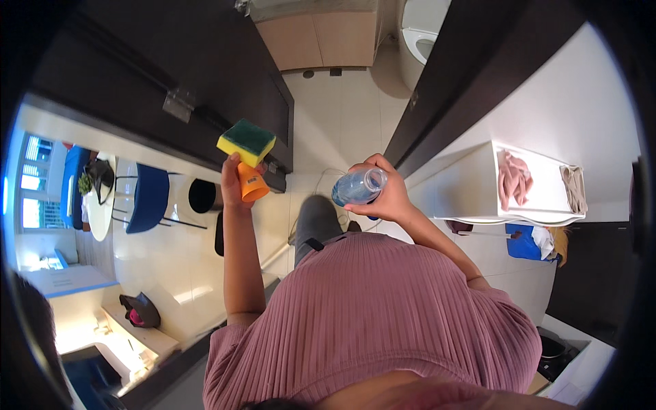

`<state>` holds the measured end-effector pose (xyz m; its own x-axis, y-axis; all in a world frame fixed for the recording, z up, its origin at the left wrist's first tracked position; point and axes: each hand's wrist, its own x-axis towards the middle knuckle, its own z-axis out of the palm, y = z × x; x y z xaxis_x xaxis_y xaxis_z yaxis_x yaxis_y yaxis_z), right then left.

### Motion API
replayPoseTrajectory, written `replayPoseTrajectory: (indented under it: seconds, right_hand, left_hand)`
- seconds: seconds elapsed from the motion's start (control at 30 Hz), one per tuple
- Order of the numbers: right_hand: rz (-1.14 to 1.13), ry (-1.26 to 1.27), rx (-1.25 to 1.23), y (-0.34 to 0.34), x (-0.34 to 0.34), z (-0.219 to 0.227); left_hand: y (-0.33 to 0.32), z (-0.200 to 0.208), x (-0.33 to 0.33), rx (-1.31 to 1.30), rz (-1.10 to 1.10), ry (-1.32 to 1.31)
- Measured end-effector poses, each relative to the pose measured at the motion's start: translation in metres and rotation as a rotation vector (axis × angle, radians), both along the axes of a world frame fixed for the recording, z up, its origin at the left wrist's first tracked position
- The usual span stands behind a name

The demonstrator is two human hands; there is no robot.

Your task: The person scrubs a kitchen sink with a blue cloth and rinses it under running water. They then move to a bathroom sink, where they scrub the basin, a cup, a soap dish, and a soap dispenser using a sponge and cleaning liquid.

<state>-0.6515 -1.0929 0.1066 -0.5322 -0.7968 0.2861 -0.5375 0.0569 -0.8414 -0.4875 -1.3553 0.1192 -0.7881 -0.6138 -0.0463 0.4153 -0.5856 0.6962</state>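
Observation:
My left hand [234,183] is closed around a yellow-and-green scrub sponge [247,140] and an orange cup-like container [253,182]. The sponge sits on top with its green side up. Below it the container tapers and carries a small printed mark. To the right, my right hand [395,197] wraps round a clear, bluish see-through bottle [357,186]. Its round mouth tilts toward me, and no cap shows on it. Both hands are held apart in front of my body.
A dark door [171,82] stands at the left, and a dark frame [471,75] at the right. Ahead are a toilet [414,42] and a low cabinet [318,39]. A white tray [540,214] holding cloths is at right. A blue chair [149,198] stands far left.

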Motion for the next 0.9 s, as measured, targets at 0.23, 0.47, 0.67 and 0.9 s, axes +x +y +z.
replayPoseTrajectory:
  seconds: [0.23, 0.47, 0.67, 0.9]
  right_hand:
    - [-0.187, 0.043, -0.03, -0.078, -0.086, 0.011]
    - [-0.577, -0.092, -0.036, -0.167, -0.166, -0.045]
    - [-0.913, -0.048, -0.054, -0.242, -0.265, -0.059]
    - [-0.984, -0.052, -0.13, -0.307, -0.395, -0.027]
  left_hand:
    - [-0.106, -0.014, -0.179, 0.121, -0.222, 0.038]
    - [-0.303, -0.127, -0.449, 0.111, -0.188, -0.355]
    - [-0.479, -0.178, -0.632, -0.311, -0.285, -0.808]
    - [-0.628, -0.219, -0.67, -0.662, 0.267, -1.156]
